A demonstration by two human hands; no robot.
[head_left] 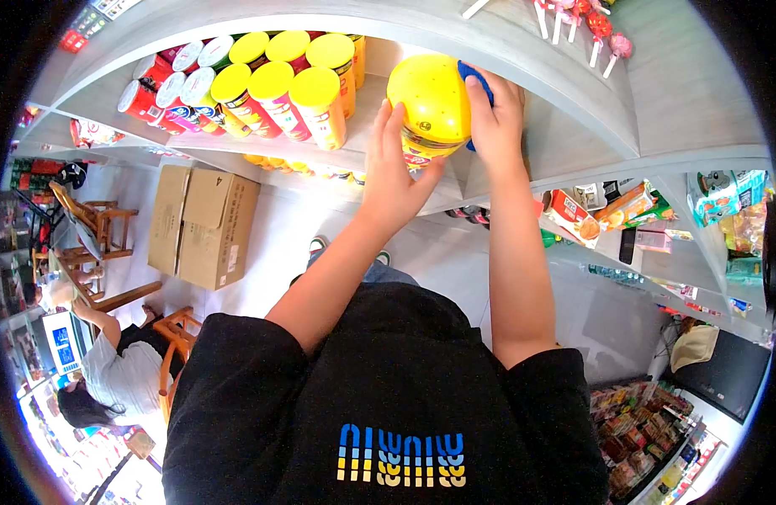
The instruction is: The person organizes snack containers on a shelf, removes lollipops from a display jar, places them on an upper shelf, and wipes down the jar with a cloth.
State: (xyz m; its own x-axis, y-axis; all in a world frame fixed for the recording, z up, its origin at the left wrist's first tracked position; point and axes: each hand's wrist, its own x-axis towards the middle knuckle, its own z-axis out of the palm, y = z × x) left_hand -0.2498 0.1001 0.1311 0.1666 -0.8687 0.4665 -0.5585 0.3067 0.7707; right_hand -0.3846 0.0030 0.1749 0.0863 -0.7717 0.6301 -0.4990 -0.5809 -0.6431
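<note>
A large container with a round yellow lid (430,97) stands on the upper shelf (367,109), near its right end. My left hand (396,172) rests against the container's near left side, its fingers spread and thumb low. In my right hand (497,114) a dark blue cloth (476,82) is pressed against the right side of the lid. Part of the cloth is hidden behind my fingers. Left of the container, several tubes with yellow lids (316,88) and white lids (200,86) stand in rows.
A brown cardboard box (204,225) stands on the floor at left. Lollipops (601,25) are at the upper right, with snack packets (573,217) on lower right shelves. A seated person (127,374) is at lower left beside a wooden chair (179,337).
</note>
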